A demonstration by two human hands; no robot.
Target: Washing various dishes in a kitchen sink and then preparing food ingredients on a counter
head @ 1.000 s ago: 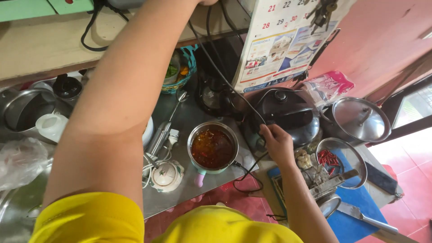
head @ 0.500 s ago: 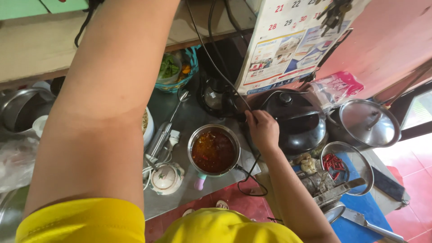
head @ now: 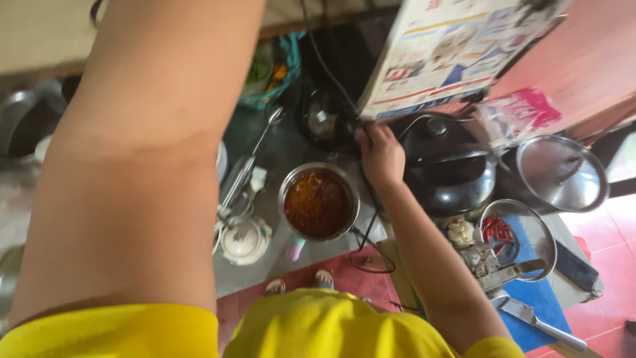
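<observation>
My right hand (head: 379,154) reaches forward, fingers curled around a black cord (head: 329,69) where it meets the left rim of a black electric cooker (head: 454,169). Just left of that hand, a steel pot of red chilli sauce (head: 319,202) stands on the grey counter (head: 278,142). My left arm (head: 142,159) is raised across the left of the view and leaves it at the top, so its hand is hidden.
A wall calendar (head: 450,53) hangs above the cooker. Right of it lie a steel lid (head: 560,174) and a bowl of red chillies (head: 507,232) on a blue mat (head: 540,298) with a knife (head: 533,319). A white lidded jar (head: 244,240) and a metal utensil (head: 245,169) sit left of the pot.
My right hand has moved forward from beside the chilli bowl to the cooker's left rim and closed on the cord. My view has shifted closer to the counter.
</observation>
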